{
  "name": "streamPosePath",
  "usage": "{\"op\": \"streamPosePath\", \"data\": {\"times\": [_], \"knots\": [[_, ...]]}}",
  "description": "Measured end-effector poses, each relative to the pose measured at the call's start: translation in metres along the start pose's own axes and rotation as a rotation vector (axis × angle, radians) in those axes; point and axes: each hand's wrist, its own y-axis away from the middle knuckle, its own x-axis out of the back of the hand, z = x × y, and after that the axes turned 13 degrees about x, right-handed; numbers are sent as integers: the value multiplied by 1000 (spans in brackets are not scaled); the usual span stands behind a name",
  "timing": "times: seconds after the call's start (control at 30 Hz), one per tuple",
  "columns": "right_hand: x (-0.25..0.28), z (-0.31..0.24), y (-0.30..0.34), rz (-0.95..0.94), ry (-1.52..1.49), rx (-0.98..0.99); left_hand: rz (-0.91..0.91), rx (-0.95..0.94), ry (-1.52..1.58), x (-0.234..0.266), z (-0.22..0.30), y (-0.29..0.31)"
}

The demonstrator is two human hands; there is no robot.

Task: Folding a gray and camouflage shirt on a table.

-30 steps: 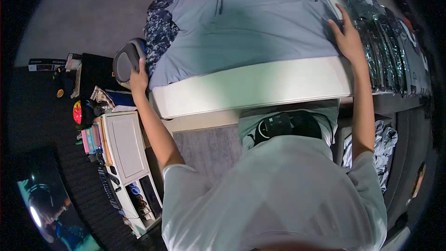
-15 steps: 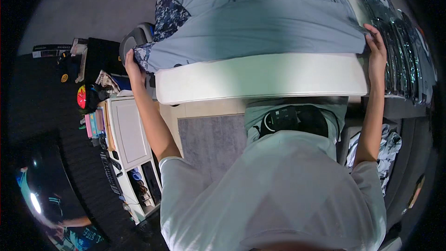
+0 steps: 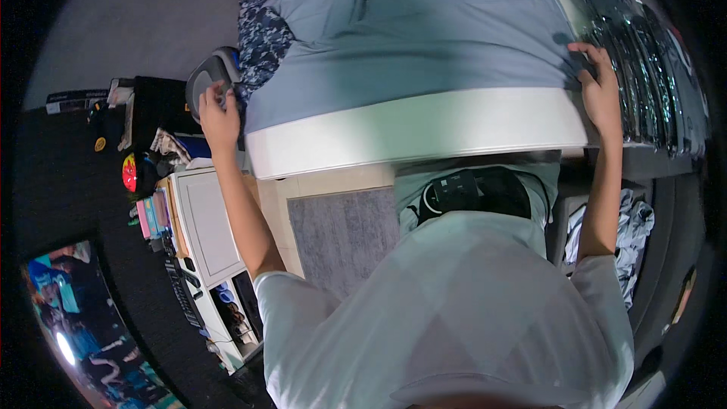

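Note:
A light blue sheet (image 3: 424, 38) lies spread over a white mattress (image 3: 416, 132) in front of me. My left hand (image 3: 219, 117) is closed on the sheet's near left corner, beside a dark patterned cloth (image 3: 261, 30). At the near right corner, my right hand (image 3: 602, 91) has its fingers curled into the sheet's edge. Both arms are stretched out wide across the mattress end.
A grey rounded object (image 3: 204, 79) sits just left of my left hand. A white cabinet (image 3: 208, 223) with small items stands at the left, and a grey rug (image 3: 341, 227) lies on the floor. Dark striped fabric (image 3: 644, 45) runs along the right, with crumpled clothes (image 3: 628, 235) below it.
My right hand went from lying flat on top of the sheet to gripping its right corner. My left hand shifted slightly at the left corner, and the view moved closer.

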Motion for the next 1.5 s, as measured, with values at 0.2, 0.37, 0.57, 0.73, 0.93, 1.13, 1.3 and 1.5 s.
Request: {"op": "streamPosePath", "data": {"times": [0.2, 0.37, 0.57, 0.73, 0.93, 1.13, 1.3, 1.5], "knots": [[-11, -9, -3, 108, -28, 50, -267, -554, 493, -18, 189, 87], [-8, -12, -7, 263, -90, 229, -283, -843, 550, -44, 304, 129], [13, -15, -1, 171, -46, 103, -397, -831, 397, -61, 332, 138], [2, -16, -15, 46, 66, 39, -446, -829, 522, -57, 328, 144], [-12, -19, -44, -49, 402, -8, -459, -775, 604, -37, 322, 150], [-39, -42, -57, -61, 47, 437, -526, -505, 523, -64, 321, 84], [-67, -55, -61, -242, -297, 463, -408, -715, 513, -91, 313, 79], [-74, -50, -59, -332, -300, 451, -452, -688, 521, -101, 306, 86]]}}
